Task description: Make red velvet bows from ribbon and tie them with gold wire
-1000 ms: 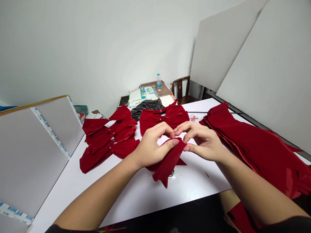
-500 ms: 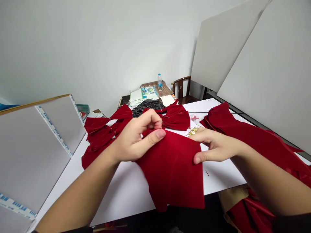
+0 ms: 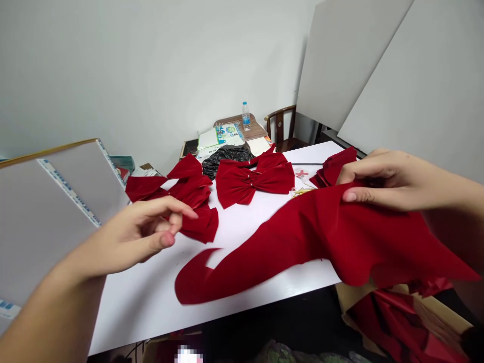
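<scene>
My right hand (image 3: 389,180) is shut on the upper edge of a long red velvet strip (image 3: 321,242), which stretches across the white table (image 3: 151,302) and curves to a forked end at the lower left. My left hand (image 3: 139,233) hangs over the table with loosely curled fingers and holds nothing. It is nearest to a pile of red velvet bows (image 3: 189,194), just in front of them and apparently not touching. Another red velvet bow (image 3: 253,182) lies farther ahead, beyond the strip.
A stack of velvet pieces (image 3: 335,167) lies at the table's far right, beside small gold fittings (image 3: 301,192). Behind the table are a black plastic bag (image 3: 224,162), papers and a water bottle (image 3: 246,117). Large white boards (image 3: 49,222) stand left. A cardboard box (image 3: 416,312) with red velvet sits below right.
The velvet piece has swung out into a long strip, held by my right hand, which has moved up and right. My left hand has let go and moved left, leaving the strip.
</scene>
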`<state>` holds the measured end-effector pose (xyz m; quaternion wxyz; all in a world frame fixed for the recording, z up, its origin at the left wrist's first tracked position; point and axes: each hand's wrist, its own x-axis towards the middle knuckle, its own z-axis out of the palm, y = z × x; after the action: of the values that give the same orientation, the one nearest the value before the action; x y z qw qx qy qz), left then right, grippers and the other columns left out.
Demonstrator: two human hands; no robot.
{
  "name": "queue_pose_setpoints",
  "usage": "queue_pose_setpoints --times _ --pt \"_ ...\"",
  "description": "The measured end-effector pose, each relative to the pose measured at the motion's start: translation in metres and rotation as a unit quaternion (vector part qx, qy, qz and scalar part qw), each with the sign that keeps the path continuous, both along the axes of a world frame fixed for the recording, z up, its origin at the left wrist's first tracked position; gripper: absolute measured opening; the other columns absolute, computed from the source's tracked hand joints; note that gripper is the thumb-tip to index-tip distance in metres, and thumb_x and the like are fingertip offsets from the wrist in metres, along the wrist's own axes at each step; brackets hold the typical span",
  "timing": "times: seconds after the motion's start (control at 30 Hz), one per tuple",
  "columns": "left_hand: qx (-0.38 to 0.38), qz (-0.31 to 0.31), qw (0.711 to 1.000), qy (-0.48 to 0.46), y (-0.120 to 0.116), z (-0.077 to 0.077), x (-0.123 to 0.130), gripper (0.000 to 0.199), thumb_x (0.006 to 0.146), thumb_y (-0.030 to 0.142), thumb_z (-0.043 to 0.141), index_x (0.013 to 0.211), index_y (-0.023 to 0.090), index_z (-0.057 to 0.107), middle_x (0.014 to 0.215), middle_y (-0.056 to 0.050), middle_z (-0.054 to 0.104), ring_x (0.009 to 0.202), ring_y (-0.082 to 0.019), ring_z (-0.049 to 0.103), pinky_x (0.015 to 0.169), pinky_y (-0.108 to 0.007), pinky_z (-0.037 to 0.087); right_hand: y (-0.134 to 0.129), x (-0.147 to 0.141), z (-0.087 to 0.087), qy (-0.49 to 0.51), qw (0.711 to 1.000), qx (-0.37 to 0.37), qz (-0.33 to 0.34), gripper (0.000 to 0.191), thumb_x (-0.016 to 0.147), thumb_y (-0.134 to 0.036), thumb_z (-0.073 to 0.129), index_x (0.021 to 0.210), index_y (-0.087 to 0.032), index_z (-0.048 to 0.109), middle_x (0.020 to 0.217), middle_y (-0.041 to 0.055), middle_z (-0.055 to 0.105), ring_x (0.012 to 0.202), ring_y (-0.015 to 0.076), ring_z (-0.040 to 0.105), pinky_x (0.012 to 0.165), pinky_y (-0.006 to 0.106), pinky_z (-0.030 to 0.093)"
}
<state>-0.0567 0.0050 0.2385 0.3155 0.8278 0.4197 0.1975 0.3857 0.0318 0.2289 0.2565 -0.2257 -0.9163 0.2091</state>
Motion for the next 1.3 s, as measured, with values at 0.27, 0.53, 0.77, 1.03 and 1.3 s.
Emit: queue_pose_setpoints --times 0.27,0.53,0.77,1.03,1.3 --pt "-0.066 0.029 0.991 0.115 -0.013 -0.157 0.075 0.061 0.094 0.056 0.059 0.142 0.018 0.057 0.140 -0.019 0.062 0.130 -0.035 0.059 0.112 -0.054 0.048 0.028 -0.015 -0.030 -0.080 0.993 -0.083 -0.032 0.034 0.101 -0.044 0.062 0.082 -0.017 0.069 0.063 -0.0020 0.057 0.055 0.0076 0.045 0.053 0.025 0.031" --pt "-0.236 -0.001 0.972 -0.006 -0.039 -0.167 0.048 0.058 0.096 0.062 0.055 0.140 0.024 0.062 0.129 -0.011 0.072 0.119 -0.031 0.067 0.103 -0.042 0.053 0.042 0.009 -0.077 -0.147 0.977 -0.106 -0.110 0.046 0.101 -0.057 0.055 0.082 -0.018 0.069 0.066 0.0008 0.060 0.057 0.0107 0.048 0.057 0.027 0.033" --pt "-0.220 0.144 0.962 0.070 -0.054 -0.167 0.028 0.032 0.095 0.050 0.059 0.101 0.020 0.071 0.097 -0.006 0.078 0.089 -0.028 0.071 0.080 -0.037 0.057 0.055 0.023 -0.108 -0.196 0.961 -0.113 -0.159 0.045 0.100 -0.058 0.052 0.084 -0.019 0.066 0.067 0.0020 0.060 0.058 0.0128 0.049 0.059 0.028 0.033" --pt "-0.234 0.159 0.955 0.093 -0.003 -0.135 -0.062 0.041 0.087 0.062 0.067 0.093 0.021 0.071 0.094 -0.004 0.077 0.084 -0.026 0.071 0.072 -0.032 0.056 0.089 0.010 -0.147 -0.226 0.954 -0.146 -0.133 0.049 0.095 -0.064 0.056 0.080 -0.018 0.063 0.074 0.0033 0.063 0.065 0.0145 0.052 0.065 0.029 0.035" --pt "0.102 0.261 0.916 0.286 0.011 -0.177 -0.078 0.028 0.088 0.048 0.064 0.099 0.023 0.072 0.101 -0.011 0.071 0.099 -0.034 0.063 0.085 -0.043 0.048 0.073 -0.041 -0.214 -0.176 0.947 0.065 -0.261 0.026 0.096 -0.028 0.065 0.117 -0.014 0.069 0.122 0.0157 0.067 0.116 0.0315 0.058 0.102 0.045 0.040"
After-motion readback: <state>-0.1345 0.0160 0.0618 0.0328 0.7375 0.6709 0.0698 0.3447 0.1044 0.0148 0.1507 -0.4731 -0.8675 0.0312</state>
